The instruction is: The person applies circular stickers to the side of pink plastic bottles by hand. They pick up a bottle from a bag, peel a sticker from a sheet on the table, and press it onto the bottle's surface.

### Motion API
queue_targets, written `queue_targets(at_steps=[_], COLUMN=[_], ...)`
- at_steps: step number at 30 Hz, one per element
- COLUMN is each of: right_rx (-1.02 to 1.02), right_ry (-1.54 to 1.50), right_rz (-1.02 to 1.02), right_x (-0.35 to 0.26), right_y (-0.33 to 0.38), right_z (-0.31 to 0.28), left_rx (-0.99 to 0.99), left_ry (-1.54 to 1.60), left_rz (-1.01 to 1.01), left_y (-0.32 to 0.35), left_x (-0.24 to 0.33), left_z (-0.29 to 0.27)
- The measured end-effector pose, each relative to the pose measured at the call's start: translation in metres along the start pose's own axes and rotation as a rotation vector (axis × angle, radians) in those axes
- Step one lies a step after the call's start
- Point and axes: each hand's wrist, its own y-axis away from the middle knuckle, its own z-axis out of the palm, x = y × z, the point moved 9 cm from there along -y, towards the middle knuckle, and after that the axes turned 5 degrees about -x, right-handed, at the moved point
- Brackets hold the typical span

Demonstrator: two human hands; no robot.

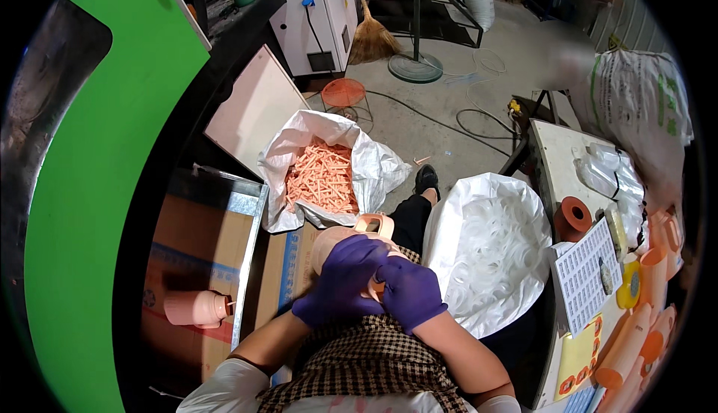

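Two gloved hands: our left hand [345, 274] wraps over the near side of a peach container [329, 242]; our right hand [413, 293] is closed in just beside it, fingers curled. We cannot tell what the right fingertips pinch.
Held container: in front of our checked apron [366, 357], between the two open sacks, its loop handle [376, 224] facing away from us. We cannot tell whether it rests on the lap.
Good grip: we judge this to be close finger work at the near end. We brace the body with the left hand, let the right hand do the fine movement, and press evenly, since the plastic could flex or slip against the gloves.
Containers, count: one in hand; one pink container [191, 309] on its side in the metal-edged box [249, 256]; similar peach pieces overlap on the right-hand surface [552, 138], too crowded to count.
Open sacks, count: two; a left sack [383, 167] of peach strips [321, 179] and a right sack [447, 226] of clear rings [497, 237], both contents beyond counting.
Brown roll [574, 217], count: one.
Printed sheet [587, 274], count: one.
Straw broom [374, 37], count: one, standing beside the white cabinet [310, 28].
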Motion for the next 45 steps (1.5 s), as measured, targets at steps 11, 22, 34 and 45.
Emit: queue_targets(at_steps=[11,22,34,45], right_rx=[-0.341,0.414,1.068,1.195], right_ry=[-0.06,-0.067,0.542,0.332], right_rz=[0.144,-0.031,1.178,1.079], right_x=[0.026,-0.004,0.085,0.099], right_y=[0.021,0.213,0.629,0.641], right_z=[0.017,-0.143,-0.223,-0.239], left_rx=[-0.167,-0.133,-0.389,-0.369], left_ry=[-0.017,-0.079,-0.083,-0.047], left_rz=[-0.01,0.579,0.786,0.832], left_y=[-0.025,0.012,0.024,0.047], left_x=[0.017,0.075,0.082,0.076], left_z=[0.025,0.05,0.189,0.194])
